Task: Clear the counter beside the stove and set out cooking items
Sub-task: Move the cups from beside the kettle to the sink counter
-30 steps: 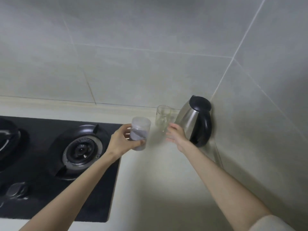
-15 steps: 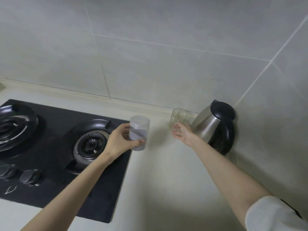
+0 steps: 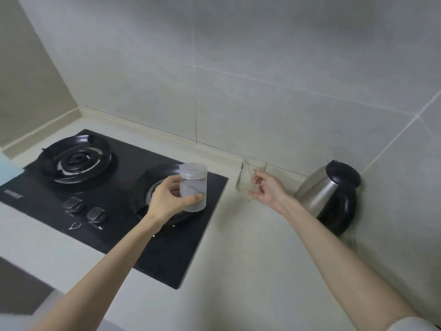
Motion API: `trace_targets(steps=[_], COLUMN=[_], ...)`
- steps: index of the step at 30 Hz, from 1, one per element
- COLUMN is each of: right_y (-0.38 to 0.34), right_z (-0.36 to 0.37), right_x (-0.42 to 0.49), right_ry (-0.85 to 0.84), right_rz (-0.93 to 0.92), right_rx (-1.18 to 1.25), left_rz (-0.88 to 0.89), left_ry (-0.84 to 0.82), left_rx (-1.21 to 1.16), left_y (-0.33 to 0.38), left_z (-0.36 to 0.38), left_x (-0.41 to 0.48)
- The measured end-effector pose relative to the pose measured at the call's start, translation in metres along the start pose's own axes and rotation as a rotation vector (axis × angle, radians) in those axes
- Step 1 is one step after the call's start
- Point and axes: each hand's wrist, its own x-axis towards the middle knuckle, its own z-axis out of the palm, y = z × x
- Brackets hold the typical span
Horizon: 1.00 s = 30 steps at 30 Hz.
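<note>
Head view: clearing step, I'd say. Left hand [image 3: 164,201] wrapped round the jar [image 3: 193,187] above the stove [image 3: 119,163], right hand [image 3: 267,192] pinching the glass [image 3: 248,177] beside the kettle [image 3: 329,197]. Next, likely: carry both off the counter [image 3: 250,259], level.

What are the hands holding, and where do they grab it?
The left hand grips the frosted jar around its middle. The right hand holds the clear glass mug, seemingly by its handle.

A black stove [image 3: 114,187], a frosted white jar [image 3: 192,187], a clear glass mug [image 3: 249,177], a silver-and-black kettle [image 3: 331,197], and a cream tabletop [image 3: 238,271].
</note>
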Motion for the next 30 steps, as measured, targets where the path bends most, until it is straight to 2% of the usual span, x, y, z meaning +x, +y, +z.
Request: trace_targets(steps=[8, 17, 26, 30], right_y=[-0.011, 0.041, 0.151, 0.195], right_z=[0.11, 0.276, 0.467, 0.536], right_x=[-0.064, -0.151, -0.258, -0.299], right_ry=[-0.417, -0.864, -1.12, -1.202], right_rz=[-0.101, -0.106, -0.051, -0.025], right_rx=[-0.299, -0.454, -0.554, -0.553], left_rz=[0.025, 0.009, -0.054, -0.097], left_ry=[0.263, 0.548, 0.787, 0.876], left_rx=[-0.051, -0.052, -0.028, -0.016], left_y=[-0.004, -0.039, -0.098, -0.119], left_z=[-0.088, -0.23, -0.401, -0.454], left_x=[-0.066, -0.175, -0.317, -0.373])
